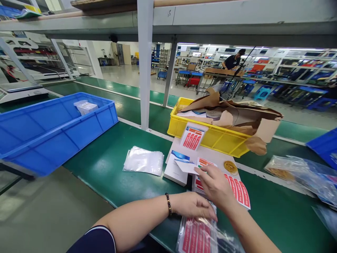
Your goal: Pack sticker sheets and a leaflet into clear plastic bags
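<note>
Bagged labels [197, 234] sit at the tabletop [100, 165]'s near edge, left hand [193, 205] curled over them, grip unclear. Right hand [214, 184]'s nearer the stack [173, 171], pinching a card [187, 168] pointing left over it.

The work surface [105, 175] is smooth green sheeting with a soft shine. On it, the blue bin [86, 138] and the yellow bin [210, 140] look like hard, ribbed plastic with a slight gloss. Matt brown paper [226, 118], creased and rough-edged, fills the yellow one. The stacked bags [143, 161] are thin, clear, shiny plastic; the front bag [198, 237] is glossy and wrinkled. The white leaflet [185, 166] and the booklet stack [175, 175] are smooth paper. The bracelet [169, 204] has polished dark beads; the sleeve [93, 242] is matt cloth.
</note>
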Demonstrator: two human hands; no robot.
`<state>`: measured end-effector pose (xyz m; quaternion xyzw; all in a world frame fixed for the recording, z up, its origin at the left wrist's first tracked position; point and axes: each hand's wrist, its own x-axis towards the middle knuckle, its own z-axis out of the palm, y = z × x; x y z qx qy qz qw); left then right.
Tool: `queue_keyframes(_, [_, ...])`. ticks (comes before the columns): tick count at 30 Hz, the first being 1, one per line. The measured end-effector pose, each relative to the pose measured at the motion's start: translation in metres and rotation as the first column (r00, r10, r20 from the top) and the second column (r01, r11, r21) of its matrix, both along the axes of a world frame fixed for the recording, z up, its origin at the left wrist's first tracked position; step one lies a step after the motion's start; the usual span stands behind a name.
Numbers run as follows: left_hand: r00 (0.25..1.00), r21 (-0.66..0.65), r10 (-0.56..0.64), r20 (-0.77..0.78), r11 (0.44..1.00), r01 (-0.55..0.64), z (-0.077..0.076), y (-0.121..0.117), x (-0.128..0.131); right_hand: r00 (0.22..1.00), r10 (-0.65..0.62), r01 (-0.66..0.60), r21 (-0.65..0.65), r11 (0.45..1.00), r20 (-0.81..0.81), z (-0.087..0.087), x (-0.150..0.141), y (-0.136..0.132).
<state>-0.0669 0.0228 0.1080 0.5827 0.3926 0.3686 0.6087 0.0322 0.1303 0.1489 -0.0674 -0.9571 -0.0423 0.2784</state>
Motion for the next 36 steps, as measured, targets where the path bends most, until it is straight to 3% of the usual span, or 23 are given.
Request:
queue_keyframes(2, [0.948, -0.144, 0.104, 0.300, 0.988, -0.063, -0.002, 0.003, -0.003, 1.000, 0.016, -0.016, -0.064, 0.998, -0.003, 0.013, 0.024, 0.001])
queue_keyframes(4, [0.841, -0.275, 0.198, 0.503, 0.959, -0.061, -0.003, 0.005, -0.006, 0.995, 0.067, -0.052, -0.183, 0.982, 0.080, 0.024, 0.049, -0.005])
queue_keyframes(8, [0.727, -0.434, 0.339, 0.597, 0.899, -0.063, -0.005, 0.005, 0.000, 0.957, 0.198, -0.081, -0.461, 0.884, 0.211, 0.036, 0.081, -0.012])
queue_keyframes(11, [0.689, -0.470, 0.392, 0.610, 0.879, -0.084, -0.007, 0.002, 0.009, 0.991, 0.008, 0.067, -0.536, 0.842, 0.135, 0.031, 0.082, 0.006])
queue_keyframes(14, [0.726, -0.435, 0.306, 0.615, 0.900, -0.012, -0.007, -0.001, 0.012, 0.930, -0.296, 0.367, -0.500, 0.784, 0.219, 0.019, 0.065, 0.040])
queue_keyframes(16, [0.768, -0.396, 0.240, 0.594, 0.918, 0.019, -0.006, -0.002, 0.011, 0.854, -0.364, 0.511, -0.462, 0.725, 0.372, 0.010, 0.051, 0.062])
queue_keyframes(18, [0.801, -0.376, 0.196, 0.566, 0.926, 0.040, -0.006, -0.001, 0.009, 0.816, -0.379, 0.562, -0.446, 0.697, 0.437, 0.003, 0.038, 0.079])
queue_keyframes(22, [0.813, -0.371, 0.190, 0.551, 0.928, 0.035, -0.007, -0.001, 0.009, 0.767, -0.385, 0.617, -0.428, 0.660, 0.513, -0.007, 0.025, 0.098])
queue_keyframes(27, [0.801, -0.410, 0.238, 0.549, 0.912, 0.011, -0.011, 0.000, 0.014, 0.729, -0.358, 0.651, -0.426, 0.629, 0.584, -0.010, 0.022, 0.104])
queue_keyframes(36, [0.789, -0.511, 0.322, 0.524, 0.860, -0.012, -0.012, 0.001, 0.015, 0.761, -0.401, 0.638, -0.476, 0.605, 0.509, -0.010, 0.022, 0.101])
